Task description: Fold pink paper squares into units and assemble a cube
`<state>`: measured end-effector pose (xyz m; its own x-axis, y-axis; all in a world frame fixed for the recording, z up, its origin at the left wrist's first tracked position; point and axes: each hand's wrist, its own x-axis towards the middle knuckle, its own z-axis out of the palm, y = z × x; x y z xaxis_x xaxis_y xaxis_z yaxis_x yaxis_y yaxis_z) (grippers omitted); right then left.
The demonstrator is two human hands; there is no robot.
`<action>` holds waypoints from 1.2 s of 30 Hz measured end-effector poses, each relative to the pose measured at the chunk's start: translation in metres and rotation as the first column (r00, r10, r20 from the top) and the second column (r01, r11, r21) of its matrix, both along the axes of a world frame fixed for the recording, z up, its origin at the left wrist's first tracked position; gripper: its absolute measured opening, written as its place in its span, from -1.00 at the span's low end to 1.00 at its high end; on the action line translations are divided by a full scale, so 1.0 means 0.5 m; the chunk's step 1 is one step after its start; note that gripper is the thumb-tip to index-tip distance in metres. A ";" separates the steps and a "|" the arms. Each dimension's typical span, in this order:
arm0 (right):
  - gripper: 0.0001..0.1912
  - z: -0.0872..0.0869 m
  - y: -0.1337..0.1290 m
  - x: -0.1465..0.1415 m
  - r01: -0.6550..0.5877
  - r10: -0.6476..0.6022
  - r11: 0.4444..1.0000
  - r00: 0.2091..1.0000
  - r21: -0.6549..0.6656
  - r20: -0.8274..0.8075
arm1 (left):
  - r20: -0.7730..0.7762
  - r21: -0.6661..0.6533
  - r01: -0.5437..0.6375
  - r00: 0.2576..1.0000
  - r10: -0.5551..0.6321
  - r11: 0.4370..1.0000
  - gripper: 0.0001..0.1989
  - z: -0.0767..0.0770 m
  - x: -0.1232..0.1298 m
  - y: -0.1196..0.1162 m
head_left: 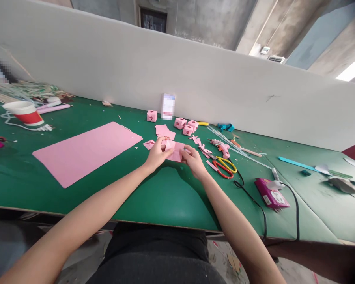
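Note:
Between both hands, above the green table (165, 201), is a small pink paper piece (175, 153) with a fold at its upper left. My left hand (159, 154) pinches its left side, thumb on top. On its right edge, my right hand (193, 158) has thumb and fingers closed. Small pink sheets (165, 131) lie just behind, and a folded pink piece (148, 144) rests left of my left hand. Several pink paper cubes (180, 123) stand farther back. Pink strips (201, 146) and scissors (225, 166) with red and yellow handles lie to the right.
A large pink sheet (87, 152) covers the left. Beyond it stands a paper cup (25, 113). A pink glue gun (223, 149), its black cord and a magenta power box (271, 194) are at right. A phone (167, 106) leans on the white partition (165, 67).

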<state>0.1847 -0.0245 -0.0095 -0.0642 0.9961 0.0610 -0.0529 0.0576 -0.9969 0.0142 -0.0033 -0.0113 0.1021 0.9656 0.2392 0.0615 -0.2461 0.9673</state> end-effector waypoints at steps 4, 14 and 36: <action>-0.58 -0.003 0.003 0.004 0.144 -0.157 0.985 0.976 0.093 0.153 | 0.009 -0.021 -0.024 1.000 0.024 0.999 -0.46 -0.001 -0.002 0.004; -0.82 0.002 -0.009 0.018 0.152 -0.400 0.875 0.762 0.459 0.509 | -0.052 0.005 -0.022 0.998 0.023 1.000 -0.55 -0.008 -0.006 0.008; -0.52 0.009 0.003 0.023 0.041 -0.041 0.999 0.999 0.023 0.027 | -0.034 0.054 -0.059 0.998 0.061 0.997 -0.65 0.010 -0.005 -0.002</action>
